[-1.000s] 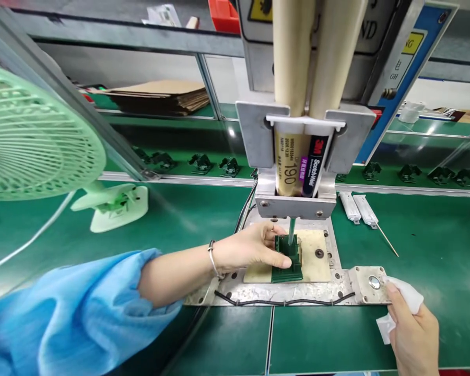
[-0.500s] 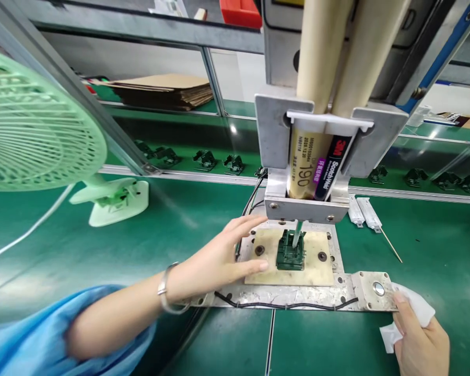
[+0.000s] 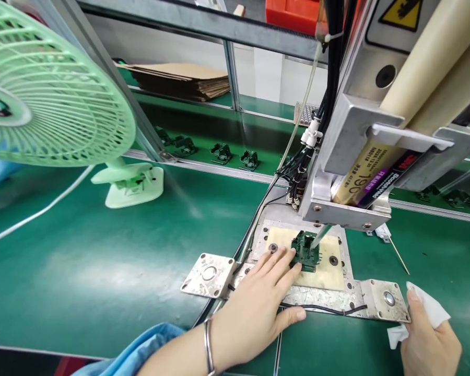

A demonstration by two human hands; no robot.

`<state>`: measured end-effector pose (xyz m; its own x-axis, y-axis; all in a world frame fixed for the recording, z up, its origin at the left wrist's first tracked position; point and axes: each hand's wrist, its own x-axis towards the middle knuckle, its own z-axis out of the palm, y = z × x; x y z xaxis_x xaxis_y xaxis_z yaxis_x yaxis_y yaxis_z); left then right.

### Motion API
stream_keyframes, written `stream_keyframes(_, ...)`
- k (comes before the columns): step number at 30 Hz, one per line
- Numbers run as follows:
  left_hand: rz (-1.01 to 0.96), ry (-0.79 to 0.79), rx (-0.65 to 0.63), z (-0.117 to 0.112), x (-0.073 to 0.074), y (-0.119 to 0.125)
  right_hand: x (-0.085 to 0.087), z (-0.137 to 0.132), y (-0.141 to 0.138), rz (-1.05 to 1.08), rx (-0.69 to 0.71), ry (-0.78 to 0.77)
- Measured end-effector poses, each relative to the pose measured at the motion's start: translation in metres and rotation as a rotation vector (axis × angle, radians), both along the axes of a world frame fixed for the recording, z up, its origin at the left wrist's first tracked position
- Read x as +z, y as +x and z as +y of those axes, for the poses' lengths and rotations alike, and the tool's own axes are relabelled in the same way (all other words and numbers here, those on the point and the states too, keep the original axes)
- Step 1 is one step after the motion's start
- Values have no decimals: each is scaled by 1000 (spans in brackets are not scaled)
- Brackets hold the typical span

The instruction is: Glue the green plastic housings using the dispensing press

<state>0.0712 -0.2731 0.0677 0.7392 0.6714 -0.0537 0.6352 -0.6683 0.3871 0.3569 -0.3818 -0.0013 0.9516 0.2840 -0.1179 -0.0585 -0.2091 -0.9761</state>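
- near edge of the green bench mat (image 3: 102, 271): the left hand (image 3: 258, 310) lies flat with fingers stretched open, blue sleeve (image 3: 141, 350) and metal bangle (image 3: 208, 344) behind the wrist.
- near right corner: the right hand (image 3: 429, 344) is closed on a white wipe (image 3: 429, 310), thumb up along it.
- just beyond the hands: a bolted metal plate (image 3: 337, 298) with a round button (image 3: 209, 272) at its left end; a black cable runs along it.
- on the plate's beige pad (image 3: 331, 271): the small green part (image 3: 306, 251), left fingertips touching its near-left side, a dispenser nozzle (image 3: 321, 237) over it.
- above: the glue cartridge (image 3: 370, 180) in a metal bracket.
- far left: a mint desk fan (image 3: 50, 89) standing on the mat.
- far edge: a belt (image 3: 266, 137) with dark parts in a row, then stacked cardboard (image 3: 180, 81) and a red bin (image 3: 293, 10).
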Motion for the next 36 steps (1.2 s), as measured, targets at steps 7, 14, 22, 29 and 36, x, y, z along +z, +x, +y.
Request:
stream_keyframes(7, -33, -77, -23, 4, 8, -12, -26, 0, 15, -86, 164, 15)
stream_keyframes(14, -281, 73, 580, 27, 6, -86, -24, 3, 17, -103, 150, -125)
stream_keyframes(22, -465, -313, 731, 24, -31, -110, -22, -1, 23, -146, 149, -279)
stream_keyframes(29, -654, -318, 785, 26, -37, -100, -43, -8, 41, -200, 177, -355)
stream_keyframes(36, -621, -306, 759, 26, -34, -101, -53, -12, 57, -253, 200, -425)
